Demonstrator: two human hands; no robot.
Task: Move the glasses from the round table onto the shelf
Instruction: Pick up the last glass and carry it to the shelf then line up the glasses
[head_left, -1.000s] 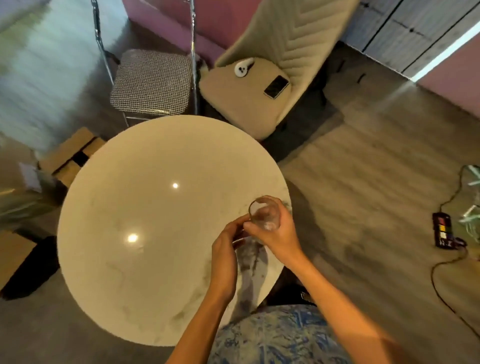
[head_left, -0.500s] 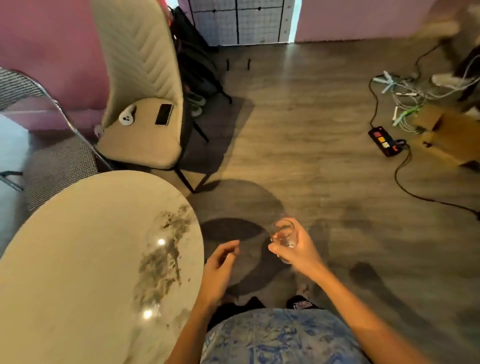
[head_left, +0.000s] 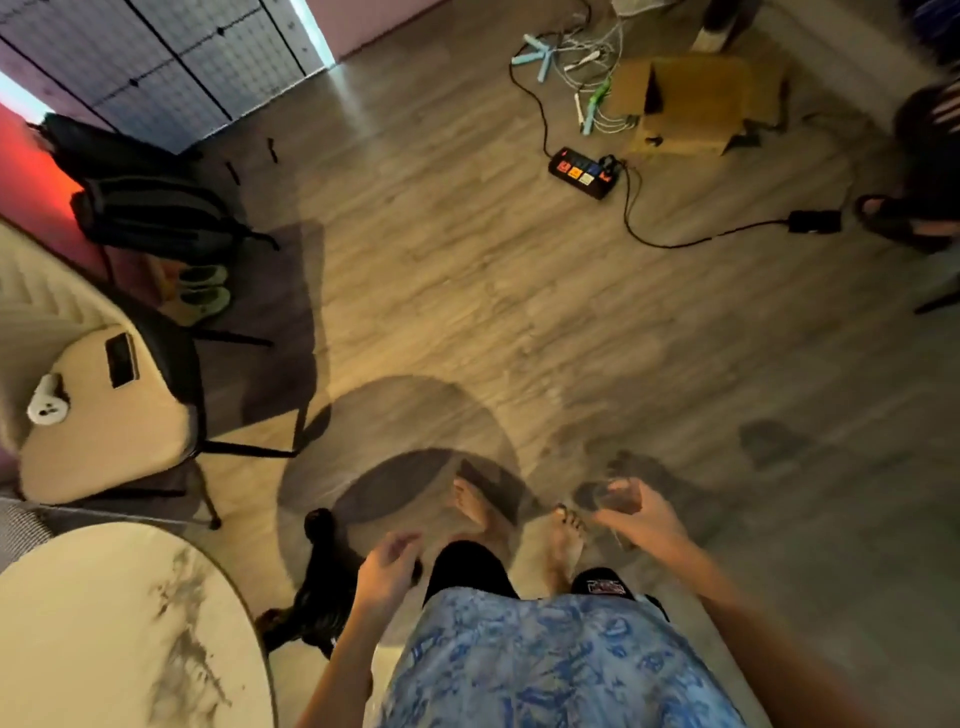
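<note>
A clear drinking glass (head_left: 605, 496) is blurred by motion and held over the wooden floor in my right hand (head_left: 641, 514), whose fingers wrap its side. My left hand (head_left: 384, 569) hangs in front of my body with fingers loosely curled and nothing in it. The round marble table (head_left: 104, 639) lies at the bottom left, behind my left arm, and its visible part carries no glass. No shelf is in view.
A beige chair (head_left: 104, 431) with a phone (head_left: 121, 359) and a white controller (head_left: 47, 408) stands left. A black power strip (head_left: 584, 171) with cables, a cardboard box (head_left: 691, 104) and another person's foot (head_left: 904, 218) lie far right. Backpacks (head_left: 150, 208) sit by the wall.
I have turned away from the table to the right. The glass went from the tabletop into my right hand alone; my left hand let go and dropped back.
</note>
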